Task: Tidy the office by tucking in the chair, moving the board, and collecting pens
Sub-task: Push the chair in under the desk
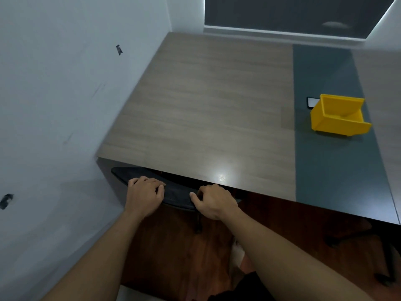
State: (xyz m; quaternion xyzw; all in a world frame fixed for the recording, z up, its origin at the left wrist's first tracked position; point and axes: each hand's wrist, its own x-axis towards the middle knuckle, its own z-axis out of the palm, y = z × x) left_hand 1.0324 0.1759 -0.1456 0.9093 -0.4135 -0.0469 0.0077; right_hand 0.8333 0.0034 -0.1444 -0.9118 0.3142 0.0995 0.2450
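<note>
A black chair's curved backrest top [176, 192] shows just below the near edge of the wooden table [195, 105], with most of the chair hidden under the tabletop. My left hand [144, 195] grips the backrest's left part, fingers curled over its top. My right hand [213, 202] grips it further right, close to the table edge. A chair leg with a caster [198, 229] shows below, over the red-brown floor. No board or pens are in view.
A yellow open-fronted bin [338, 116] stands on the table's dark green strip [325, 161] at the right, with a black phone [312, 102] lying behind it. A white wall [54, 105] runs along the left. Another chair's base [386, 281] sits at the lower right.
</note>
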